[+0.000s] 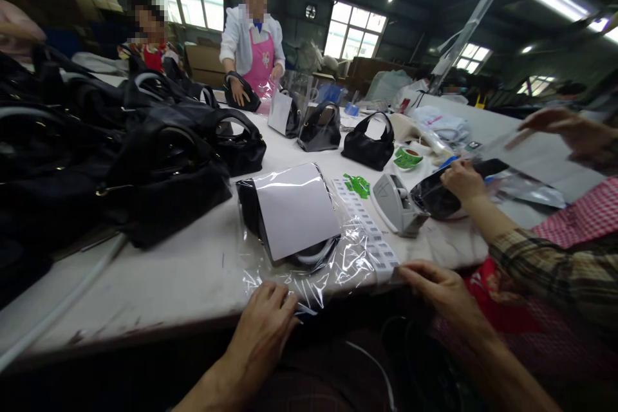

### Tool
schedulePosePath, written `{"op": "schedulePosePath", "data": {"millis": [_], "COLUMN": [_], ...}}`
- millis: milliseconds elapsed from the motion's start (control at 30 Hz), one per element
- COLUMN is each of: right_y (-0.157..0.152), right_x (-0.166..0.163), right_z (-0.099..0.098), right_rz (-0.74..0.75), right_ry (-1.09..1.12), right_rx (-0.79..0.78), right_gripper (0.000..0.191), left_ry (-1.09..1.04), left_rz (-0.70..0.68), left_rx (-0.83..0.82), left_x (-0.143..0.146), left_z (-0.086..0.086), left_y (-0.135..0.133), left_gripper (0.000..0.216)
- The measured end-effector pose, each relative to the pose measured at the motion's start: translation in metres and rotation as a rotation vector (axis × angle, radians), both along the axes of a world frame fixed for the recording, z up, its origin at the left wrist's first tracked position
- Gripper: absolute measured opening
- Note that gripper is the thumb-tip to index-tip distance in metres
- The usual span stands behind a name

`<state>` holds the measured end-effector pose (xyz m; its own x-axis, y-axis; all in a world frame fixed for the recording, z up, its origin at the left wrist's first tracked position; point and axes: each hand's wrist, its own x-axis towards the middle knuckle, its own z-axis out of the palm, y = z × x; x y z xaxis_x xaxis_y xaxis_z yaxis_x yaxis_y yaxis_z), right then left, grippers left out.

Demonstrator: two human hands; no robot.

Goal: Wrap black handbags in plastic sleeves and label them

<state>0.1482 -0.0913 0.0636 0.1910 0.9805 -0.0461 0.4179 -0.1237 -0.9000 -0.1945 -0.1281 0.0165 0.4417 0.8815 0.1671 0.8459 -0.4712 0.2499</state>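
Note:
A black handbag (248,206) lies inside a clear plastic bag (355,264) in front of me, with a white card (299,212) over it. My left hand (263,325) is at the table's near edge, its fingers curled closed on the open-looking near end of the plastic. To the right, my right hand (441,293) pinches at the near corner of a sheet of white printed labels (369,232). Whether a single label is between those fingertips is too small to tell. The sheet runs along the plastic bag's right side.
Black handbags (164,174) pile up on the left. More bags (369,141) stand at the back, near a green sticker roll (408,158). A grey label dispenser (398,203) sits right of green stickers (357,185). A co-worker's hand (463,183) handles a wrapped bag; another person (253,45) stands opposite.

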Motion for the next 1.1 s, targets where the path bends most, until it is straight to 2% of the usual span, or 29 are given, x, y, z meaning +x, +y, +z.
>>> {"op": "schedulePosePath", "data": {"millis": [100, 300, 367, 500, 633, 767, 867, 967, 1033, 1100], "right_y": [-0.023, -0.048, -0.052, -0.053, -0.052, -0.053, -0.055, -0.055, -0.05, -0.042], "right_x": [-0.021, -0.079, -0.095, -0.122, -0.133, -0.121, -0.12, -0.14, -0.161, -0.18], "right_z": [-0.007, -0.009, -0.015, -0.031, -0.035, -0.017, 0.009, 0.031, 0.036, 0.03], "right_rz": [0.021, 0.357, 0.381, 0.353, 0.404, 0.457, 0.482, 0.623, 0.741, 0.837], "right_ry": [0.117, 0.163, 0.213, 0.478, 0.574, 0.5, 0.377, 0.226, 0.147, 0.095], "right_rx": [-0.106, -0.059, -0.068, -0.155, -0.234, -0.289, -0.152, 0.16, 0.368, 0.517], "right_gripper": [0.047, 0.032, 0.031, 0.034, 0.05, 0.033, 0.023, 0.006, 0.006, 0.011], "left_ry": [-0.119, -0.47, -0.605, -0.842, -0.987, -1.054, -1.066, -1.074, -1.105, -1.161], "left_rz": [0.009, 0.082, 0.111, 0.178, 0.25, 0.264, 0.289, 0.313, 0.316, 0.315], "left_rx": [-0.032, -0.059, -0.076, -0.095, -0.192, -0.39, -0.46, -0.441, -0.428, -0.421], "left_x": [-0.004, -0.013, -0.016, -0.021, -0.024, -0.03, -0.034, -0.033, -0.031, -0.03], "left_z": [0.006, 0.011, 0.008, -0.001, 0.002, 0.016, 0.022, 0.021, 0.019, 0.018], "left_y": [-0.001, -0.005, -0.007, -0.012, -0.014, -0.009, -0.004, -0.003, -0.005, -0.008], "left_gripper": [0.015, 0.023, 0.024, 0.024, 0.02, 0.022, 0.029, 0.03, 0.029, 0.028]}}
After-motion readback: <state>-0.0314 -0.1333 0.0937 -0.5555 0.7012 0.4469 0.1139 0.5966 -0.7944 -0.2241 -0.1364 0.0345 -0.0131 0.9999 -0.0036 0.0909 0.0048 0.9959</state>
